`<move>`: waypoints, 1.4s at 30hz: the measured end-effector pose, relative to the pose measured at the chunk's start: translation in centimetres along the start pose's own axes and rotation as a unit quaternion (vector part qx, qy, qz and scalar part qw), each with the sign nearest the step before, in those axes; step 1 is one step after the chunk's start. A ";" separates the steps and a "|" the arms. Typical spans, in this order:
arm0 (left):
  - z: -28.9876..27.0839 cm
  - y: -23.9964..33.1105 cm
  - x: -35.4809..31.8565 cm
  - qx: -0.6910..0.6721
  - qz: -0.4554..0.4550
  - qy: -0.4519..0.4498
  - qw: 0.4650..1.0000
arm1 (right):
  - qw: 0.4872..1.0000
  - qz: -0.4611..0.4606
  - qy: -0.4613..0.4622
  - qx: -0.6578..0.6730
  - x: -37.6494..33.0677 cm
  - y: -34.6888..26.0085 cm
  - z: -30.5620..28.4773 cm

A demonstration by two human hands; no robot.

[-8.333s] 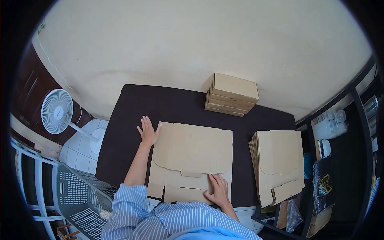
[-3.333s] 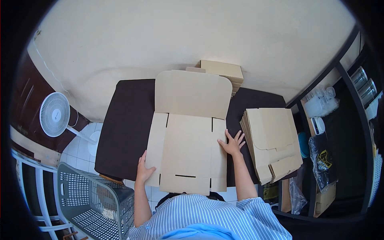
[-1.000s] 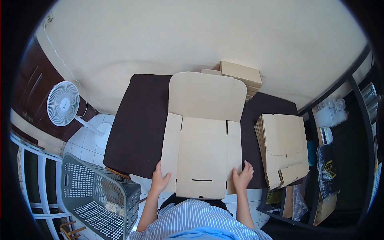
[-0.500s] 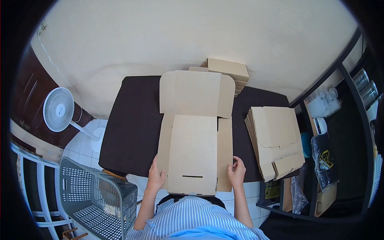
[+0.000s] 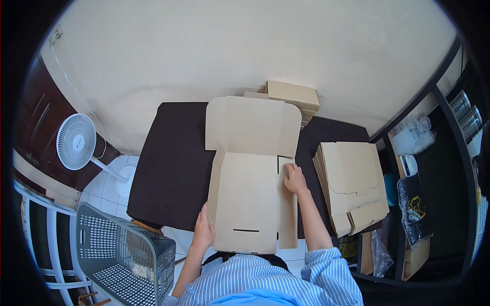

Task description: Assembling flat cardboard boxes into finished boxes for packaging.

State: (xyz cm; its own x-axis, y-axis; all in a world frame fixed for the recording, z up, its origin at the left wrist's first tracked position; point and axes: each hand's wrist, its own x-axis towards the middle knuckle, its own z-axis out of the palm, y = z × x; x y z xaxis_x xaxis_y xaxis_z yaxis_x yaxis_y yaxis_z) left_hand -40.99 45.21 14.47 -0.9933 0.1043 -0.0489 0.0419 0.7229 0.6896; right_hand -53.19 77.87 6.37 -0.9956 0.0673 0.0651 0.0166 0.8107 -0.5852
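Note:
An unfolded cardboard box lies over the near edge of the dark table, its wide lid panel with rounded corners spread toward the wall. Along its left side a long flap tilts up, and my left hand rests against that flap's outer edge with fingers stretched out. My right hand is on the upper part of the right side flap, fingers bent and closed on the cardboard. The undersides of both hands are hidden.
A pile of flat cardboard boxes lies on the table's right side; folded boxes are stacked by the wall. To the left stand a white fan and a grey perforated basket. A dark-framed shelf borders the right.
My right hand has moved up and inward from the box's lower right edge onto the upper right flap. The left flap has tilted up, with my left hand staying beside it.

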 end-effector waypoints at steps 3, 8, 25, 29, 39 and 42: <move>-0.4 -0.4 -0.1 0.003 0.006 -0.007 1.000 | 0.999 0.034 -0.040 -0.014 3.0 -0.4 -0.2; -1.0 0.1 0.3 0.004 0.006 -0.025 1.000 | 0.983 0.107 -0.144 -0.038 5.0 -0.3 -0.2; -0.8 0.5 0.8 -0.071 0.017 -0.048 0.996 | 0.974 0.168 0.118 0.091 -15.5 -4.3 0.0; -0.6 -0.3 0.8 -0.030 0.048 -0.087 0.995 | 0.960 0.236 0.085 0.120 -15.1 -6.0 -2.2; -1.3 -1.1 1.0 -0.038 0.055 -0.107 0.992 | 0.977 0.174 0.113 0.053 -12.6 -9.9 -2.1; -1.6 -1.0 1.3 -0.047 0.067 -0.113 0.990 | 0.975 0.141 0.147 0.089 -9.0 -4.9 0.4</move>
State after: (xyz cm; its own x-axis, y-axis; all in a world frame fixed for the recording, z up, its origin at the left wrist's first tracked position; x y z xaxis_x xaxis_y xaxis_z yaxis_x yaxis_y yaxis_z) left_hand -42.48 43.51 14.92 -0.9297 0.3526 -0.1065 0.1503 0.6271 0.7643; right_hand -44.32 73.08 8.34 -0.8839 0.4581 0.0941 0.2444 0.6240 -0.7423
